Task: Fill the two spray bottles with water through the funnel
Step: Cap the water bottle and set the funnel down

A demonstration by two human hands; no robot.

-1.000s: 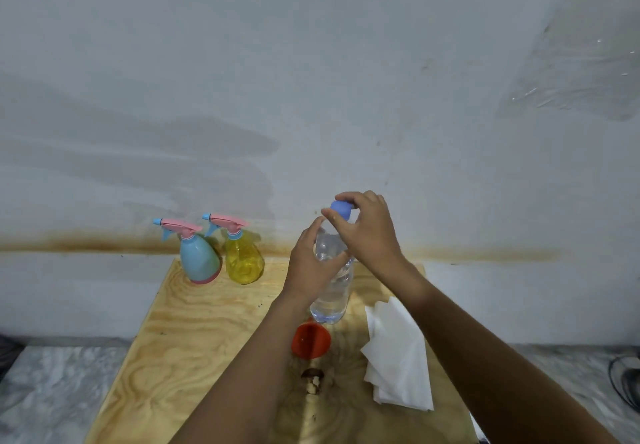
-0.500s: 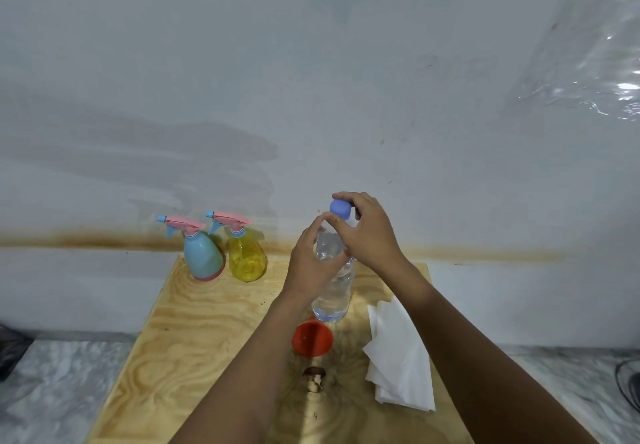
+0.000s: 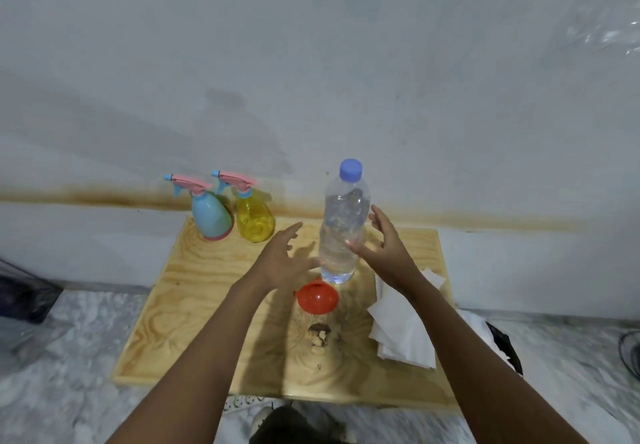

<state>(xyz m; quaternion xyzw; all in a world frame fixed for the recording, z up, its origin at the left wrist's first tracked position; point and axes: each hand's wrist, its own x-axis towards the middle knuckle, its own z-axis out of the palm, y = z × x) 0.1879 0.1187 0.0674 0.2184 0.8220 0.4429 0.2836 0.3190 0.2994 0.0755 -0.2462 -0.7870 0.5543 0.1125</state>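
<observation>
— Where are my hands sitting?

— You're holding both spread, fingers straight, gripping nothing. Your left hand (image 3: 280,263) is hovering just left of the water bottle (image 3: 343,229) and your right hand (image 3: 384,249) just right of it. The bottle is standing upright between them, its blue cap (image 3: 350,169) on.

— Am I touching it?

— Your right thumb is overlapping its side; I can't tell.

— And the rest?

— The red funnel (image 3: 317,297) is lying just in front of the bottle. The blue spray bottle (image 3: 211,215) and yellow spray bottle (image 3: 254,220) are standing side by side at the back left of the wooden board (image 3: 194,305), well apart from your fingers.
</observation>
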